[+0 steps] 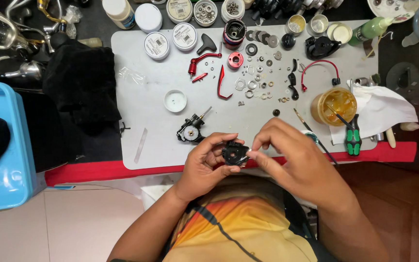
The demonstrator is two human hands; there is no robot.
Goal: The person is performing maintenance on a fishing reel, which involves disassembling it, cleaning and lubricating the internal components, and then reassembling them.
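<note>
Grey mat lying on the tabletop, spreading out beyond both hands. Black cloth sitting far off past the left hand, next to a blue tray.

Left hand curling around a small black reel part, grip grasping it from the left side, thumb on top. Right hand meeting it from the right, fingertips pinching at the part's edge; grip clenched there. Part being held just above the mat's near edge, between the two hands.

Black reel body lying just beyond the left grip. Amber jar standing beyond the right hand, green-handled screwdriver beside it. Red curved pieces and small washers scattered farther out.
</note>
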